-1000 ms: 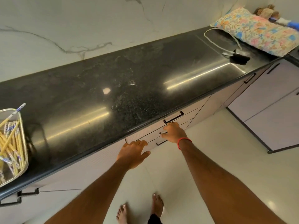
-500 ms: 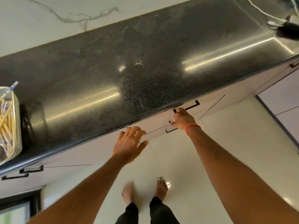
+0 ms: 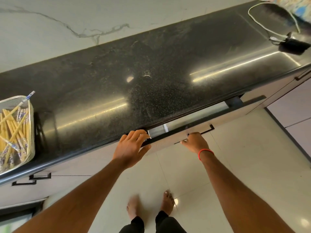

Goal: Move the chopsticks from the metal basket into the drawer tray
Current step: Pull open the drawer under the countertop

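The metal basket stands on the black counter at the far left, filled with several yellow chopsticks with blue-patterned ends. The top drawer under the counter is pulled out a little, showing a strip of shiny tray inside. My right hand grips the drawer's black handle. My left hand rests with spread fingers on the drawer's left front edge, holding nothing. Most of the tray is hidden under the counter.
The black granite counter runs across the view under a marble wall. A white cable and a black charger lie at its right end. More closed drawers sit at the lower left. My bare feet stand on the tiled floor.
The top drawer has slid out a little, pulled by my right hand on its handle. My left hand has moved up onto the drawer's left edge.
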Action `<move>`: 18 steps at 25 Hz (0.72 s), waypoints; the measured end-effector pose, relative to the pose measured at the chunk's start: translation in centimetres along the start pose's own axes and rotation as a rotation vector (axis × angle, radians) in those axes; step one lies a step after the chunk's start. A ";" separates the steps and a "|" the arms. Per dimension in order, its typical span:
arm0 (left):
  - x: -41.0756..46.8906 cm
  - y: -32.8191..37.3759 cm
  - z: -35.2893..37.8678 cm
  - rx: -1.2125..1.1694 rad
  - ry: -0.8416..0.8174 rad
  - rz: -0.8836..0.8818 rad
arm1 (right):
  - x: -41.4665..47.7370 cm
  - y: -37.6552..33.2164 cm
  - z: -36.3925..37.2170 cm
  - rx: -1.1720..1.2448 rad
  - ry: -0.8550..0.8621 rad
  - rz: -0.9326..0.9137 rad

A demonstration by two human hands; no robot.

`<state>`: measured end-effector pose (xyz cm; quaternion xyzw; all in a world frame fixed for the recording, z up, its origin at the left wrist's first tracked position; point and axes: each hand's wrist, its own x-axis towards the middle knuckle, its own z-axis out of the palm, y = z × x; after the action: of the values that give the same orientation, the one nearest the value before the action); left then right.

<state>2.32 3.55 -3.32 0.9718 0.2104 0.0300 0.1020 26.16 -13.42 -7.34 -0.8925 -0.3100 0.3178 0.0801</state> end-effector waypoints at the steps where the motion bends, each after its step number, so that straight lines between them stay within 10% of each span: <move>1: -0.2 -0.2 -0.3 0.009 -0.002 0.006 | -1.4 0.3 0.2 0.026 0.047 0.016; 5: -0.9 -0.4 -1.3 0.030 -0.016 0.006 | -7.9 1.5 1.1 0.028 0.395 0.142; 18: -3.4 -1.9 -5.3 0.031 -0.014 0.137 | -19.7 -1.6 2.6 -0.052 0.599 -0.025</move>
<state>-2.08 4.79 1.41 0.9856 0.1429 0.0267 0.0863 11.84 -24.19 1.40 -0.9444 -0.2915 0.0315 0.1489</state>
